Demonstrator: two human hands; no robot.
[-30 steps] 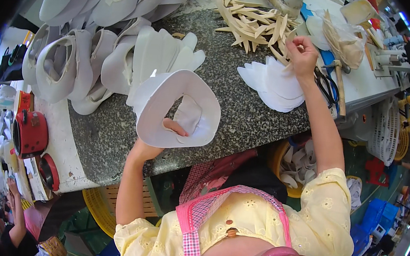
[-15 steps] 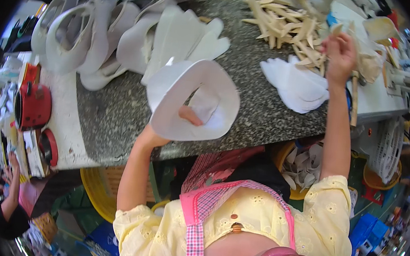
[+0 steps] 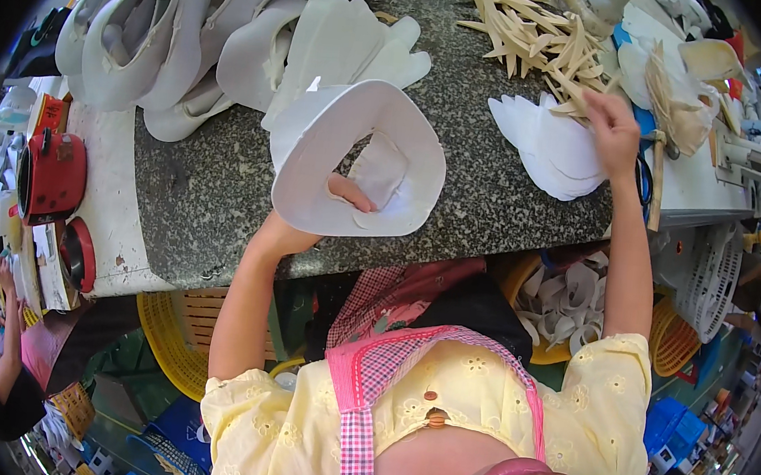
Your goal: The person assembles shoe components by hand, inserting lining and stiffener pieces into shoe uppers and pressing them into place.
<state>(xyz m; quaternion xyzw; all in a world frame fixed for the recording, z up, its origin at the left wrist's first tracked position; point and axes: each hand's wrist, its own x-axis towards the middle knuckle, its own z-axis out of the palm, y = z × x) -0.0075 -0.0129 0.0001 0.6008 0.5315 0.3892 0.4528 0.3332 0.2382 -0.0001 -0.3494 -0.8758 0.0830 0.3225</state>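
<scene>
My left hand (image 3: 287, 236) grips a white shoe upper (image 3: 304, 129) from below and behind. Its thumb pokes through the opening, and the other fingers are hidden behind the piece. At the right, my right hand (image 3: 614, 134) has its fingers curled together over the near edge of a heap of beige pointed strips (image 3: 542, 38). What the fingertips pinch, if anything, cannot be made out. Just beneath that hand lies a fanned stack of flat white pieces (image 3: 549, 153). More white uppers (image 3: 129, 39) and a fan of flat pale pieces (image 3: 344, 46) lie at the far left.
The dark speckled slab (image 3: 201, 193) covers the worktop. A red round pot (image 3: 55, 174) stands at the left edge. On the right lie a hammer (image 3: 657, 177) and a brown-paper-like bundle (image 3: 673, 96). Below the table are a yellow basket (image 3: 174, 337) and a bin of white scraps (image 3: 562, 305).
My right hand has come down and nearer from beside the beige heap, its fingers now over the heap's near edge. The left hand still holds the upper, little changed.
</scene>
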